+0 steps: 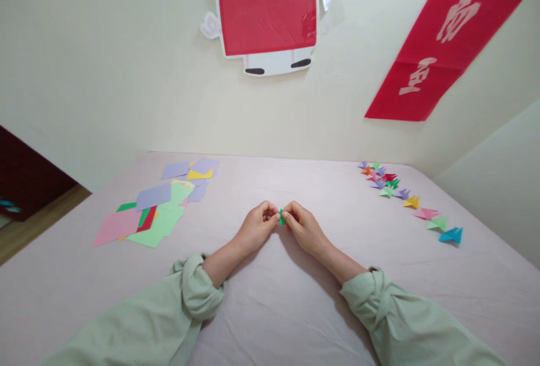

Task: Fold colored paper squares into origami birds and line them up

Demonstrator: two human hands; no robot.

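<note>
My left hand [255, 226] and my right hand [304, 227] meet at the middle of the pale pink surface [270, 310]. Both pinch a small folded green paper piece [281, 217] between their fingertips, with fingers curled closed around it. Most of the piece is hidden by my fingers. Both sleeves are light green and pushed up at the wrists.
A loose spread of coloured paper sheets [156, 208] lies at the left, pink, green, purple and yellow. A row of several small folded paper shapes [405, 194] runs along the right, ending in a blue one [451, 235]. Red decorations hang on the wall behind.
</note>
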